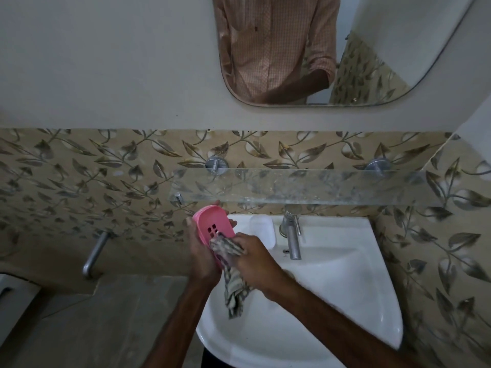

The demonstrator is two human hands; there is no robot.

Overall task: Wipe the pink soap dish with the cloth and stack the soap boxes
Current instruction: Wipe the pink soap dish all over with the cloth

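Dim light here: plain pale plastered wall [106, 62] above, beige leaf-patterned tile band [79, 168] below, a rounded frameless mirror [385, 49], clear glass shelf [305, 187] on chrome pegs, white ceramic corner basin [345, 288] with chrome tap [292, 235], grey stone floor [106, 328]

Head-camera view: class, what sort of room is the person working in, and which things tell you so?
Most likely a bathroom or washroom. A white corner washbasin with a metal tap sits below a glass shelf, a wall mirror hangs above, and the walls carry leaf-patterned tiles.
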